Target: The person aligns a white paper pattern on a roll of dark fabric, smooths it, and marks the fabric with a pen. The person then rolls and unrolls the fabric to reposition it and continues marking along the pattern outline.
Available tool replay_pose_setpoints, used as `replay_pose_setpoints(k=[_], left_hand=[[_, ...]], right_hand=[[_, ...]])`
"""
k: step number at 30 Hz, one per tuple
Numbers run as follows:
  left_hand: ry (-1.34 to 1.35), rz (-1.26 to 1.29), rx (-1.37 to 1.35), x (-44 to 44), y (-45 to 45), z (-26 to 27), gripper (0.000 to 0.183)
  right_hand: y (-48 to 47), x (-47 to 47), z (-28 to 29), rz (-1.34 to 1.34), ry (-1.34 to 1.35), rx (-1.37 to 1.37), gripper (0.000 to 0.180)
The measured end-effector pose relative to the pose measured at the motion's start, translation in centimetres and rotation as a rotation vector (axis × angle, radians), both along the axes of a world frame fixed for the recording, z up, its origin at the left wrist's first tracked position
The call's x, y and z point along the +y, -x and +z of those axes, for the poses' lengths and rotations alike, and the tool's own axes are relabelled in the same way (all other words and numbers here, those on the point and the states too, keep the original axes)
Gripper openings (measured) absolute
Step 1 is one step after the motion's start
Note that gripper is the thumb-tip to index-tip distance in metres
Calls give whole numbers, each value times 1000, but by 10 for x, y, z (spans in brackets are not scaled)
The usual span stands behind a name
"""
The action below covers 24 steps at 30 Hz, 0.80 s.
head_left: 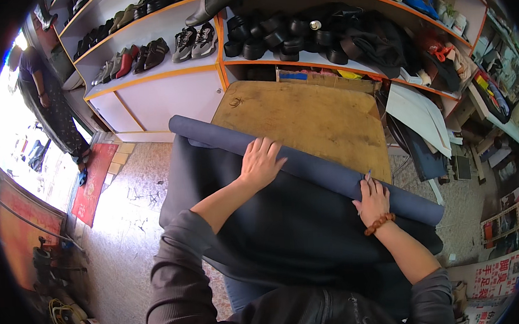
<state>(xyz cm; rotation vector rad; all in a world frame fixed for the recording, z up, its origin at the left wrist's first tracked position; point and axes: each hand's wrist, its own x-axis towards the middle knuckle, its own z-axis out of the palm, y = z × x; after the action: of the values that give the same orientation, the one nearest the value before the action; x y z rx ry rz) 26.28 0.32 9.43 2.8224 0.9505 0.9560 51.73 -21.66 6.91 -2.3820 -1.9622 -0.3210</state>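
Observation:
A roll of dark sheet material (319, 171), blue-grey on its outer face, lies slantwise across a worn wooden table (310, 117). Its black unrolled part (281, 219) spreads toward me and hangs over the near edge. My left hand (261, 162) rests on the roll left of its middle, palm down with fingers spread. Toward the roll's right end lies my right hand (374, 197), with a small pointed tool (368, 175), perhaps a pen, between its fingers; a beaded bracelet (379, 224) is on that wrist.
Shelves (154, 81) with shoes and black soles (277, 34) stand behind the table. White sheets (418, 114) lean at its right. A person (42, 96) stands in the doorway at left, near a red mat (95, 182). A machine (45, 262) is at lower left.

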Motion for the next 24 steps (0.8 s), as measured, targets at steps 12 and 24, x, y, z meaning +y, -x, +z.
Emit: replay_pose_setpoints(k=[12, 24], left_hand=[[102, -35, 223, -53, 41, -15, 52], [-214, 6, 568, -46, 124, 29, 76]], right_hand=[[7, -16, 64, 114, -102, 263, 65], [30, -60, 55, 105, 242, 362, 52]])
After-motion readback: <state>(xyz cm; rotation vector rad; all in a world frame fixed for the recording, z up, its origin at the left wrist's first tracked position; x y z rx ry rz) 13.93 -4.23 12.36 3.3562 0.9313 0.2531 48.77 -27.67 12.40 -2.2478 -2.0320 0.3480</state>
